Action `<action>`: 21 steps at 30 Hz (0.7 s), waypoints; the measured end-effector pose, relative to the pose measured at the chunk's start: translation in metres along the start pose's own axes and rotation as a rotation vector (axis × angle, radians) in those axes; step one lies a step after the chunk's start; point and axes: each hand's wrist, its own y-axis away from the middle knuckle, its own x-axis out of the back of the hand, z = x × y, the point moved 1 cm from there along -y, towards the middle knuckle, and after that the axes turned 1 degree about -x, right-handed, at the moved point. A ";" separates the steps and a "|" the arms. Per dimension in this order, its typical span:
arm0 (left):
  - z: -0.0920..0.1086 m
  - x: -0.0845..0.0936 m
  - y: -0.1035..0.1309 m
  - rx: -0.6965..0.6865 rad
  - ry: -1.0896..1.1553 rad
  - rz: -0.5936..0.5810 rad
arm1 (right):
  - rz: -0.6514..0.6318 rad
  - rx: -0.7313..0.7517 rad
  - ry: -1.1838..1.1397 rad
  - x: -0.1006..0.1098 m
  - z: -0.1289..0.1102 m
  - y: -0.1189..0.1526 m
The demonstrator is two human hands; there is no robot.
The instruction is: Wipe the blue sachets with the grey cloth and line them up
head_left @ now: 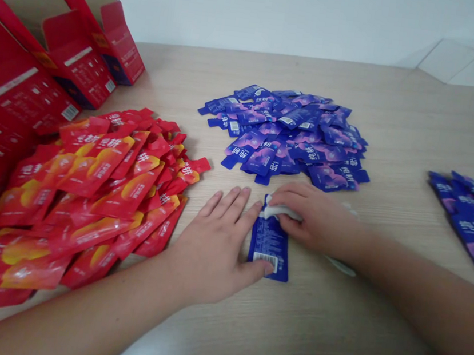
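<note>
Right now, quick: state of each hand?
Left hand: open, thumb on the blue sachet.
Right hand: closed on a white tissue-like strip over the sachet.

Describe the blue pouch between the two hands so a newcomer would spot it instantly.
On the pale table, look just below the central heap of blue-and-purple pouches. A blue pouch lies there between the left hand, whose thumb lies over its barcode end, and the right hand, which holds something white at the other end. Unlike the heaped pouches, it lies singly, small print facing up.
</note>
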 end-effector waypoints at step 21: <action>0.005 0.005 0.002 -0.084 0.013 -0.028 | -0.188 0.120 -0.203 0.008 -0.036 0.008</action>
